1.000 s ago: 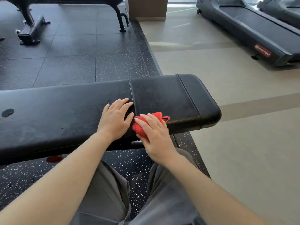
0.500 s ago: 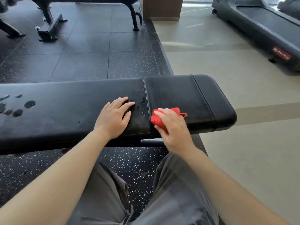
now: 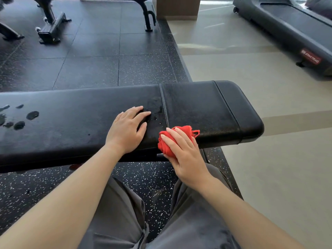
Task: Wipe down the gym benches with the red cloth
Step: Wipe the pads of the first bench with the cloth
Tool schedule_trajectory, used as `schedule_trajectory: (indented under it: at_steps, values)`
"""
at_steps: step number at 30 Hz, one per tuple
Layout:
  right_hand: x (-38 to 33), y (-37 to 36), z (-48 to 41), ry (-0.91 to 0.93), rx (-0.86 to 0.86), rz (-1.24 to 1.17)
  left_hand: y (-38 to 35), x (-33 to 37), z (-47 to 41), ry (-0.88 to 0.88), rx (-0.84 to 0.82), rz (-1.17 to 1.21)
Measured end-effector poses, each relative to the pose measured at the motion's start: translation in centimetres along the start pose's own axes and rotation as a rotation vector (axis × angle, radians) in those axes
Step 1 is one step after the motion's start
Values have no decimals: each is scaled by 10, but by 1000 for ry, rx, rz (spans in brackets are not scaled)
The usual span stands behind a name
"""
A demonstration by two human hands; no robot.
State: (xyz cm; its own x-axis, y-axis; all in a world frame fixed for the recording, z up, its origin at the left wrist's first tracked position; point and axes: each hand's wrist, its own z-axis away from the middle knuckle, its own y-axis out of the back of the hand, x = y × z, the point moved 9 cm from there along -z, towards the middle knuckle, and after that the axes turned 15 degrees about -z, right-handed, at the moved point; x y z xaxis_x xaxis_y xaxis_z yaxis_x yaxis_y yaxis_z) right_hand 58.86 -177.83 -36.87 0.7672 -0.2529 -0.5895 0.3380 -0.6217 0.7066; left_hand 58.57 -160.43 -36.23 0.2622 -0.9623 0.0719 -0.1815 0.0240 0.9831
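Observation:
A black padded gym bench (image 3: pixel 206 106) runs across the view in front of me, with a seam near its right end. My left hand (image 3: pixel 126 131) rests flat on the pad just left of that seam, fingers straight. My right hand (image 3: pixel 183 151) grips a bunched red cloth (image 3: pixel 166 142) against the bench's near edge, right of the seam. Small wet drops dot the pad between my hands, and dark wet blotches (image 3: pixel 19 121) lie at the bench's far left.
Black speckled rubber flooring lies under the bench, with my grey-trousered knees below. Another bench's black legs (image 3: pixel 50 31) stand at the back left. Beige floor spreads to the right, where a treadmill (image 3: pixel 294 33) stands. A brown pillar base (image 3: pixel 177 8) sits top centre.
The right hand with the cloth went right along the near edge, then slipped back toward the seam and lower over the edge. The left hand stayed flat. The view shifted, showing wet blotches at left.

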Motion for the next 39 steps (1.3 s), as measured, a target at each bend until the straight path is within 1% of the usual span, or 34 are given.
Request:
schedule_trajectory:
  at_steps: [3,7,10,13,17,20,23,27,29,34,39]
  values:
    - [2,-2,3,4,20,23,0,1,1,-3,0,-3]
    - [3,4,-21,-5,67,6,0,1,3,10,-14,-6]
    - [14,7,-56,-107,66,-67,0,2,2,2,-23,-10]
    - [23,7,-78,-198,49,-73,-2,1,-1,-24,-60,6]
    - [12,4,-58,-167,18,-22,-3,-8,-4,-8,-101,-35]
    - [11,1,-46,-158,16,-24,-3,-12,-1,16,-77,-47]
    - [21,-2,-69,-160,6,-25,-3,-12,0,26,-71,-53]
    - [34,-6,-105,-219,4,-40,-4,-10,3,21,-77,-66]
    - [31,-6,-108,-213,4,-30,-4,-10,3,21,-67,-65]
    - [24,-4,-80,-132,-37,-46,-2,-12,2,21,-30,-32]
    - [26,-6,-101,-147,-50,-106,0,-13,-2,26,-14,-14]
